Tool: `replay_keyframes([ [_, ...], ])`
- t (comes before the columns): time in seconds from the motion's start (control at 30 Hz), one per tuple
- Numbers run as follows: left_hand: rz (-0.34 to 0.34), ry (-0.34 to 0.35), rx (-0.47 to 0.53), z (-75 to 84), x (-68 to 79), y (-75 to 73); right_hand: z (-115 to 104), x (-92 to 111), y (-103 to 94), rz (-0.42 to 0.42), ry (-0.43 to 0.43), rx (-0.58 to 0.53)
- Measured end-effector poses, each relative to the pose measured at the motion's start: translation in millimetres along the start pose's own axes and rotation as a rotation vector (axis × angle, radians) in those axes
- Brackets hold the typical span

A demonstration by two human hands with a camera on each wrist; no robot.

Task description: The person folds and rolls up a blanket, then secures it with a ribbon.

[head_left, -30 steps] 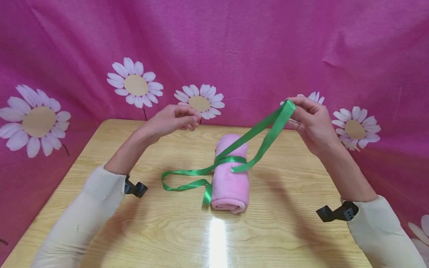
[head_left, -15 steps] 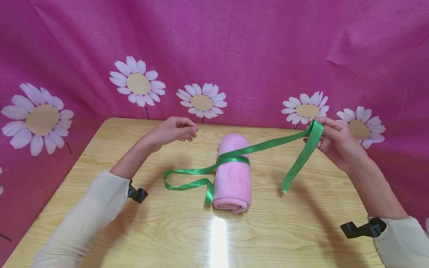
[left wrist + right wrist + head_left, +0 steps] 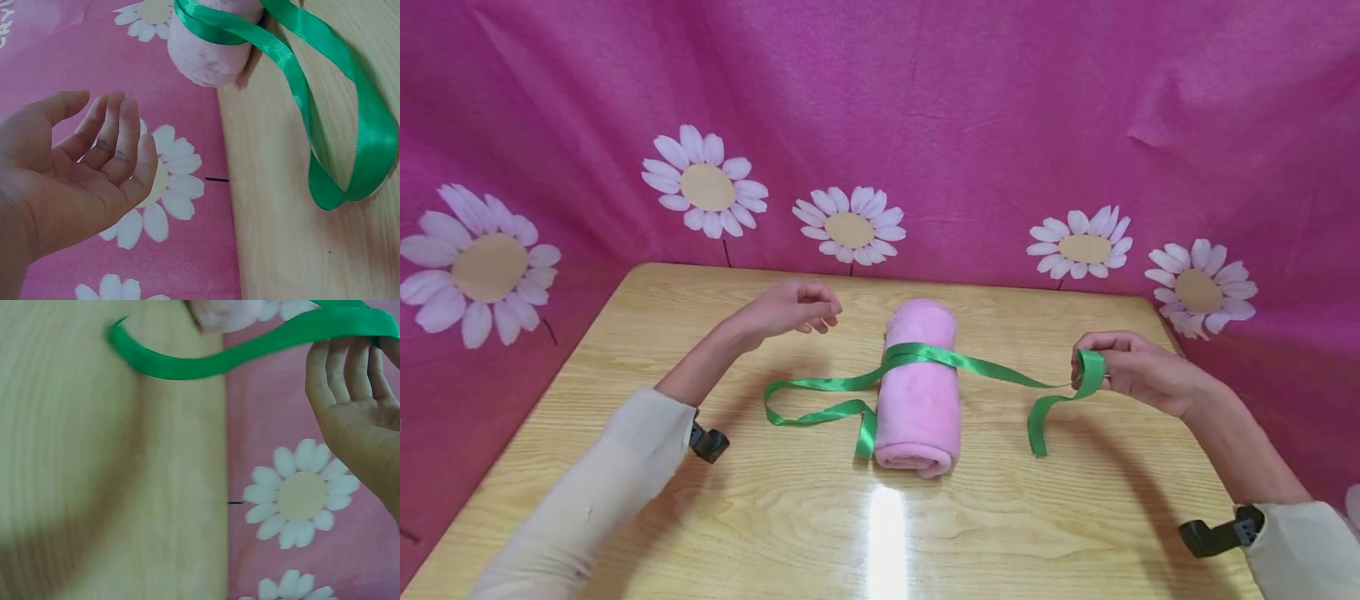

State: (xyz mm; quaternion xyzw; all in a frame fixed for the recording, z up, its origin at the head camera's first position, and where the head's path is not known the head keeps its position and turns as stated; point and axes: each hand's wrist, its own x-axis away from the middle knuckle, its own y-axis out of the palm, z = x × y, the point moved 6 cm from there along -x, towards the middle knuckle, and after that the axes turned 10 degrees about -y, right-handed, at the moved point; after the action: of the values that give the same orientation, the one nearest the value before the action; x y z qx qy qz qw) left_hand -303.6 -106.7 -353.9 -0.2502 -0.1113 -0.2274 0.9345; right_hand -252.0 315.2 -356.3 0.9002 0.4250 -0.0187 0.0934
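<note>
A rolled pink towel [image 3: 917, 417] lies lengthwise on the table, its spiral end toward me. Round its middle passes a green satin ribbon [image 3: 992, 367]. One length of ribbon loops on the wood left of the roll; the other stretches right to my right hand [image 3: 1138, 371], which pinches it between thumb and fingers, and the loose tail dangles below. My left hand [image 3: 790, 308] hovers left of the towel's far end, fingers loosely bent and holding nothing, as the left wrist view also shows. The ribbon under the towel is hidden.
The light wooden table [image 3: 760, 517] ends at the back against a magenta cloth [image 3: 955, 125] printed with white daisies. A bright glare streak lies on the wood in front of the towel. Black wrist cameras [image 3: 1221, 533] sit at both cuffs.
My right hand has moved right and then down, drawing the ribbon lower across the towel; its tail has swung off the roll. My left hand has sunk slightly, still holding nothing.
</note>
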Motion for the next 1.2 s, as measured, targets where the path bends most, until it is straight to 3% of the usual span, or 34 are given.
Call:
replay_keyframes([
  [0.17, -0.02, -0.018, 0.003, -9.9, -5.4, 4.9, 27.9, -1.4, 0.4, -0.029, 0.133, 0.11],
  [0.43, -0.08, -0.034, -0.029, -29.9, -16.5, 25.7, 64.5, -5.8, 5.8, -0.032, 0.324, 0.26],
  [0.63, -0.09, -0.036, -0.051, -34.1, -18.7, 36.5, 83.1, -7.3, 11.7, -0.051, 0.391, 0.349],
  [0.83, -0.117, -0.035, -0.017, -36.6, -20.9, 49.3, 98.6, -10.8, 21.0, -0.089, 0.431, 0.368],
  [1.2, -0.1, -0.057, 0.008, -35.6, -27.2, 65.8, 99.9, -24.2, 30.6, -0.097, 0.461, 0.459],
])
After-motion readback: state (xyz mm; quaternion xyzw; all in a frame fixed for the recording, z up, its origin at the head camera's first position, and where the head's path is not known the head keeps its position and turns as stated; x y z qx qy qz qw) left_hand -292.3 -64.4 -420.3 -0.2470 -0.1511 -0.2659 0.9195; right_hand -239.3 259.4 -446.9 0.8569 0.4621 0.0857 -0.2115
